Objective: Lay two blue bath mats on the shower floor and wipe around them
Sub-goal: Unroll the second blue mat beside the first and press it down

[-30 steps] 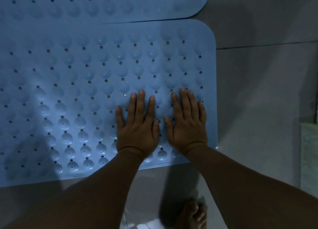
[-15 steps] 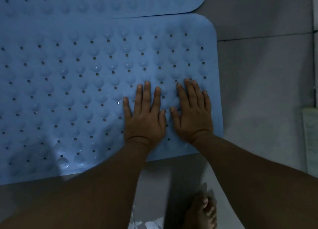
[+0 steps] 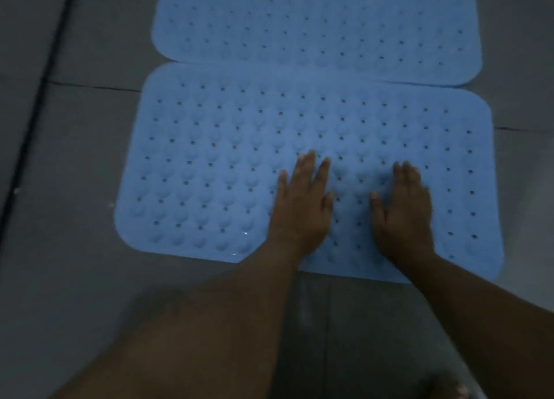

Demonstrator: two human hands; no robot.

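**Pressing the near mat flat**

The near mat [image 3: 227,170] lay on the floor [image 3: 75,278], its far edge touching the far mat [image 3: 314,23]. You pressed both palms on it, likely to seat it: left hand [image 3: 302,206] with fingers straight and slightly spread, right hand [image 3: 403,212] flat, fingers close together.

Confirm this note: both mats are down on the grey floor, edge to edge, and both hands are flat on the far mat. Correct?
Not quite. The head view shows the left hand and right hand flat on the near mat, not the far mat. The rest holds: both mats lie edge to edge on the grey floor.
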